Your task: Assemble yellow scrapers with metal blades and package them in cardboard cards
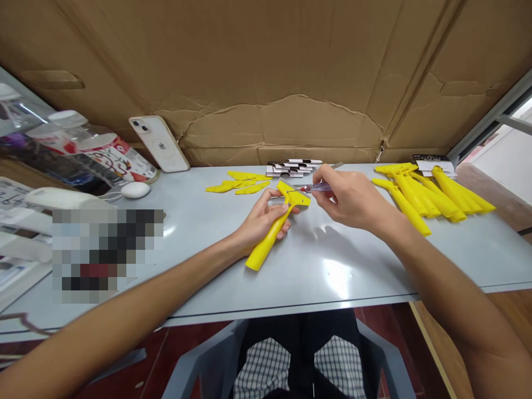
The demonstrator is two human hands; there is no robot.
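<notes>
Near the middle of the grey table, my left hand (262,217) is wrapped round a yellow scraper-like tool (269,241), whose wide head points away from me and whose handle slants down to the left. My right hand (341,195) grips the clear handle of a small screwdriver (319,188). The screwdriver's tip is at the tool's head, by a small screw. Flat yellow pieces (243,182) lie just beyond my left hand. Several yellow tools (430,194) are piled to the right of my right hand.
Black and white packets (293,167) are stacked at the back, before a cardboard wall (307,66). A white phone (160,144) leans at the back left, near bottles (118,158) and a white mouse (135,190). Another black and white card (434,165) lies at the back right.
</notes>
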